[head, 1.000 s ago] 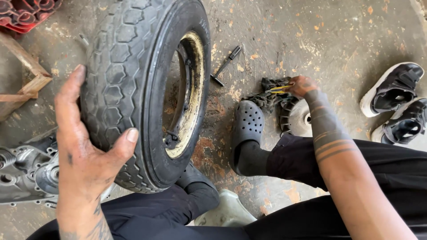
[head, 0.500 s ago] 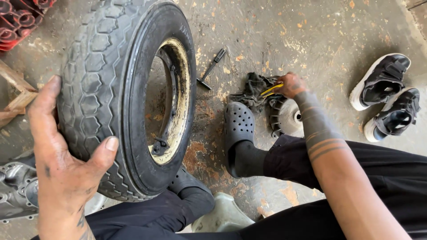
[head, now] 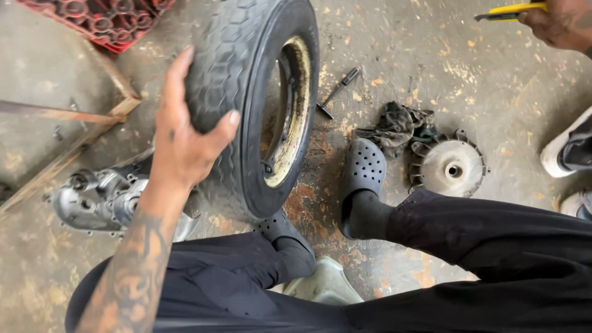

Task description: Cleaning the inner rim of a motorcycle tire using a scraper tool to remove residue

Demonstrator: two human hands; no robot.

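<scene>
Black rubber, deeply cut with a block tread: the tyre [head: 246, 105] stands upright on the concrete floor [head: 468, 80], mounted on a grimy yellowish rim [head: 290, 117], just in front of the person's grey clogs [head: 364, 169]. The left hand [head: 182, 139] lies flat on the tread, fingers [head: 179, 74] spread wide over the crown and thumb hooked toward the sidewall, steadying rather than gripping. With its steel rim the wheel looks heavy and stiff; the tread gives good friction, so the crown is a sound place to hold, while the rim edge looks dirty and possibly greasy. Upright, it could roll or tip if let go. The right hand [head: 558, 21], at the upper edge of the view, is closed around a yellow-handled tool [head: 509, 10]. A small screwdriver [head: 336, 92], a dark rag [head: 394, 126], a finned metal disc [head: 450, 166] and an engine casing [head: 102, 197] lie about.
</scene>
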